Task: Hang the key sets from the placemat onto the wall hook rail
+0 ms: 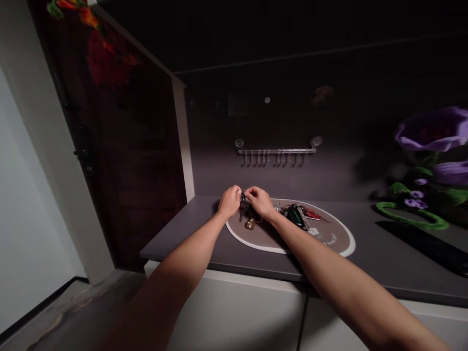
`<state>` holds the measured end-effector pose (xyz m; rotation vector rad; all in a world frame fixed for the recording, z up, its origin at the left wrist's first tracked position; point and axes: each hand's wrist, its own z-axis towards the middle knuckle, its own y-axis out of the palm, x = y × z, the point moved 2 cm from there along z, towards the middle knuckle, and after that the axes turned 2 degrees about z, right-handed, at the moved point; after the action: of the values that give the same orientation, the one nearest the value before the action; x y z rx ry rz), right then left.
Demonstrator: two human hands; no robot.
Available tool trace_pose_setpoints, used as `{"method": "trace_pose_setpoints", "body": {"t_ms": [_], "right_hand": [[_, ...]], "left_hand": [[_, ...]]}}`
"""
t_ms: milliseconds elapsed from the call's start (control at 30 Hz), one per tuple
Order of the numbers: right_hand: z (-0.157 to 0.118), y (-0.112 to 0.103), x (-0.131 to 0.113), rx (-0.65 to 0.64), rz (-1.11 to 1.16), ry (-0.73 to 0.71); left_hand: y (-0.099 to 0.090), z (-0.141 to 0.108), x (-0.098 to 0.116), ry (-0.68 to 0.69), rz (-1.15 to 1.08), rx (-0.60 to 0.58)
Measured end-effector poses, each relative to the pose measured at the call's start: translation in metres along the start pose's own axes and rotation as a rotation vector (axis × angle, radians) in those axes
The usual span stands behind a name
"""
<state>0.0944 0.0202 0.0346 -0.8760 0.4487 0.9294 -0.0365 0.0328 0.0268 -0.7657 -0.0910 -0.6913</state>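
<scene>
Between my two hands hangs a bunch of keys [243, 210], just above the left part of an oval brown mat [263, 240] with a white rim. My left hand [229, 201] pinches it from the left. The fingers of my right hand [258, 201] are closed at its top, where a small ring seems to be; the exact grip is too small to make out. Below, a brown tag-like charm [250, 223] rests near the mat; whether it is joined to the keys I cannot tell. Right of my wrist lies a pile of keys and trinkets [298, 217], black, green and red.
On the dark wall, a clear rail with hooks [277, 151] sits above the grey counter [175, 241]. Purple artificial flowers [435, 129], a green ring [413, 224] and a long black object [420, 246] are at the right. A dark door [131, 161] stands at the left.
</scene>
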Motion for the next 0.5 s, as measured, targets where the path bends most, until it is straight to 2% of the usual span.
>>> {"method": "trace_pose_setpoints", "body": {"t_ms": [167, 300, 400, 500], "right_hand": [[0.005, -0.004, -0.007, 0.030, 0.030, -0.010], [0.024, -0.009, -0.009, 0.100, 0.145, 0.020], [0.045, -0.012, -0.014, 0.148, 0.267, 0.103], [0.065, -0.011, -0.022, 0.144, 0.474, 0.199]], "left_hand": [[-0.004, 0.000, -0.001, -0.069, 0.049, 0.033], [-0.005, -0.001, -0.002, -0.126, 0.092, 0.023], [-0.004, -0.001, -0.001, -0.131, 0.114, 0.002], [-0.004, -0.001, -0.001, -0.132, 0.123, -0.026]]}}
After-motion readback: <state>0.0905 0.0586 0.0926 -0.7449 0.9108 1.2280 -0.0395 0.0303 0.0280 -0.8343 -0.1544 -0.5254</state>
